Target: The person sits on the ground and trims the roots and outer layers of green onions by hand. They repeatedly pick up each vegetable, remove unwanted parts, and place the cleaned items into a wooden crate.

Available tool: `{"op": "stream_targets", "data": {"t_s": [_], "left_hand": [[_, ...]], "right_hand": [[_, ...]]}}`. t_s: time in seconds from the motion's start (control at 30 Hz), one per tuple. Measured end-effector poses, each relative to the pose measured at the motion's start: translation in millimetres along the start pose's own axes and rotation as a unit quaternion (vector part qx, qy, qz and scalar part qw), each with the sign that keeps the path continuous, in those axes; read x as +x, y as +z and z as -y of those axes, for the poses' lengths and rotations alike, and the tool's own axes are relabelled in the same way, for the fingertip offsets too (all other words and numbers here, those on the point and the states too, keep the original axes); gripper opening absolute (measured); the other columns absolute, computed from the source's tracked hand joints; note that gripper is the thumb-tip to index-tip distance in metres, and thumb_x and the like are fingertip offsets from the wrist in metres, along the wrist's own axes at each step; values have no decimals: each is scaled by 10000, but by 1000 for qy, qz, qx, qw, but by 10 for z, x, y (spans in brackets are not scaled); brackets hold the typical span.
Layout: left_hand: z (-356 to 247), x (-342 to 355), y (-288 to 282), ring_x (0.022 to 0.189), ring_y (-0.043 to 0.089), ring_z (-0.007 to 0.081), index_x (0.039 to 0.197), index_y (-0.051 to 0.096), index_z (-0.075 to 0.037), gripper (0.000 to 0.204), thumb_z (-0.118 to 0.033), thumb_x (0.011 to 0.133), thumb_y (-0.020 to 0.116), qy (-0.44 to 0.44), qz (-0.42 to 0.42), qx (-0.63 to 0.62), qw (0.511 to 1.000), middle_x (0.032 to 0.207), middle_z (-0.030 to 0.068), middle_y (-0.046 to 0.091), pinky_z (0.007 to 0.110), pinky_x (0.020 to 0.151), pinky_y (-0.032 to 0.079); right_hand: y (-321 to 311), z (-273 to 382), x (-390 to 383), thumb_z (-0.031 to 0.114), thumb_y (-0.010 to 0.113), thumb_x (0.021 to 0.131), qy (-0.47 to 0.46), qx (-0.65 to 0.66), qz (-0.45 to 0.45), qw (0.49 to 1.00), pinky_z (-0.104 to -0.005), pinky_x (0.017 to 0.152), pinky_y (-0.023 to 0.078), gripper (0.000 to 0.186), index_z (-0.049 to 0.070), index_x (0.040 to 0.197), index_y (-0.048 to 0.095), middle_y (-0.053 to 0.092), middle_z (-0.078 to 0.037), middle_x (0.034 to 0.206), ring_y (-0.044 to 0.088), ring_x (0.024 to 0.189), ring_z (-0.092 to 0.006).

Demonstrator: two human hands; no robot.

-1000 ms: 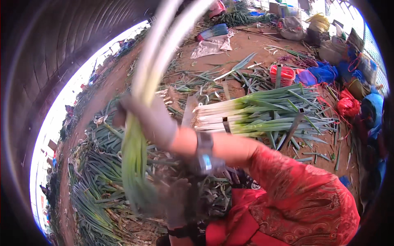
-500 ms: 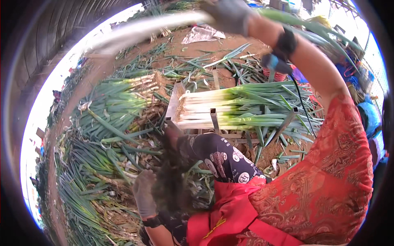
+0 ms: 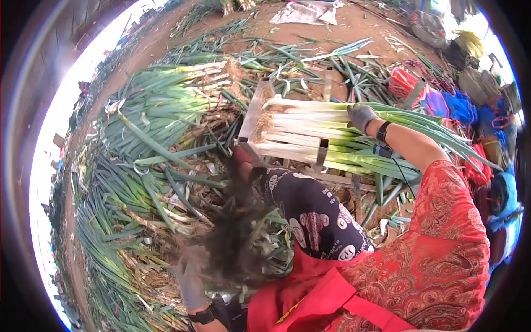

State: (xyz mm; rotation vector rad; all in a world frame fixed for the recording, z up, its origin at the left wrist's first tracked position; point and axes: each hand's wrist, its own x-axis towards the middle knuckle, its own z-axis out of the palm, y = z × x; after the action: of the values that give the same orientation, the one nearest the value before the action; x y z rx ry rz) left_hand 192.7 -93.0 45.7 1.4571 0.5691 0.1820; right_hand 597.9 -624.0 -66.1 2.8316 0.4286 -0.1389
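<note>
My right hand, in a grey glove, is closed around a long green onion at the far side of a row in a metal rack. The row of green onions lies side by side, white roots-ends to the left against the rack's end plate, green leaves to the right. At the lower left is my gloved left hand, near a pile of green onions. A dark blurred mass covers its fingers, so I cannot see what they hold, if anything.
Heaped green onions lie left of the rack, with another pile nearer. My patterned knee is close to the rack's near side. Red string and blue bundles sit at the right. A pale sack lies farther off.
My right hand has come down from high above the rack, bringing a green onion onto the far side of the row. My left hand stays low at the left. The view has shifted slightly.
</note>
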Motion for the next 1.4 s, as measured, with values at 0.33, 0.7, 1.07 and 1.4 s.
{"op": "stream_targets", "data": {"t_s": [0.33, 0.7, 1.07, 1.4], "left_hand": [[-165, -176, 55, 1073, 644, 226, 1237, 597, 64, 332, -147, 982, 573, -63, -38, -11, 997, 1186, 149, 664, 327, 887, 526], [54, -353, -632, 1055, 643, 213, 1202, 622, 76, 363, -213, 988, 574, -20, -48, -9, 999, 1142, 139, 686, 352, 988, 476], [290, -397, -1314, 1074, 639, 174, 1231, 620, 55, 333, -156, 975, 598, -29, -86, -30, 995, 1139, 108, 693, 308, 959, 478], [418, -340, -1651, 957, 631, 114, 1264, 586, 56, 384, -177, 963, 638, -117, -106, -58, 986, 1098, 61, 680, 253, 843, 491]], "right_hand": [[130, 754, 588, 602, 663, 835, -98, 47, -85, 990, -443, 981, 479, 807, -56, 1289, 549, 621, -263, 1252, 624, 1126, -402], [-2489, 2164, -6, 403, 631, 894, -293, 213, 20, 932, -423, 767, 526, 383, 48, 1033, 661, 721, -162, 942, 695, 896, -327], [-2217, 6858, 35, 442, 551, 907, -484, 242, 86, 837, -473, 891, 519, 489, -3, 1047, 697, 702, -231, 1013, 678, 983, -389], [-2243, 8413, 330, 329, 666, 811, -375, 280, 30, 883, -410, 817, 551, 361, 20, 977, 753, 725, -202, 1015, 708, 971, -333]]}}
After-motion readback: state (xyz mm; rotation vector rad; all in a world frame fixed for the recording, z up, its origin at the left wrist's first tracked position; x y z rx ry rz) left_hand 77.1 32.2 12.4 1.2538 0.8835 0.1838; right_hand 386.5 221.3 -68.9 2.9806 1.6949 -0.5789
